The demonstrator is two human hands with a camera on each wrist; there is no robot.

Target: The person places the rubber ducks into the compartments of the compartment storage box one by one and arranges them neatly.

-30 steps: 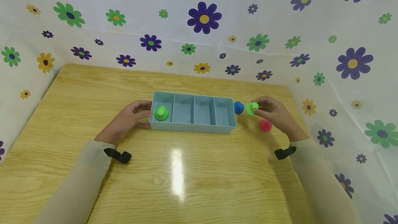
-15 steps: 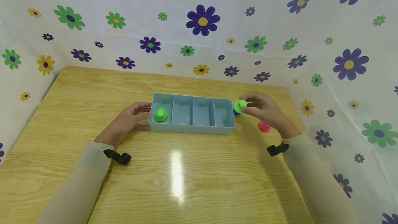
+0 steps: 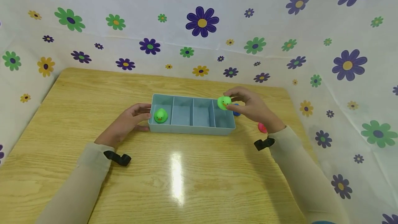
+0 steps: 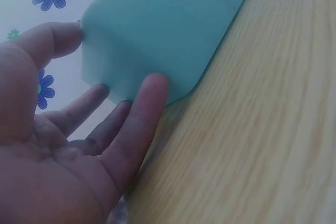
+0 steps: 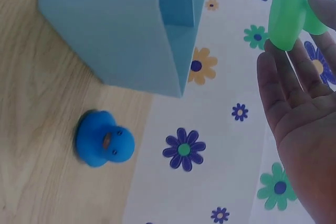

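A pale blue box (image 3: pixel 192 129) with several compartments in a row lies on the table. My left hand (image 3: pixel 130 123) rests its fingertips against the box's left end wall (image 4: pixel 152 30), fingers loosely extended. In the leftmost compartment sits a green rubber duck (image 3: pixel 160 115). Between thumb and fingers my right hand (image 3: pixel 251 105) pinches a second, lighter green rubber duck (image 3: pixel 222 102) over the rightmost compartment, above the rim. A blue rubber duck (image 5: pixel 102 140) sits on the table beside the box's right end, partly hidden by the right hand in the head view.
A pink rubber duck (image 3: pixel 262 128) stands on the wooden table (image 3: pixel 140 182) near the right wrist, partly covered by it. White cloth (image 3: pixel 130 6) with printed flowers hangs behind and at both sides of the table. Each wrist wears a black strap mount (image 3: pixel 117 157).
My right hand has carried the lighter green duck leftward, from beside the blue duck, past it, to over the rightmost compartment. The left hand stays at the box's left end.
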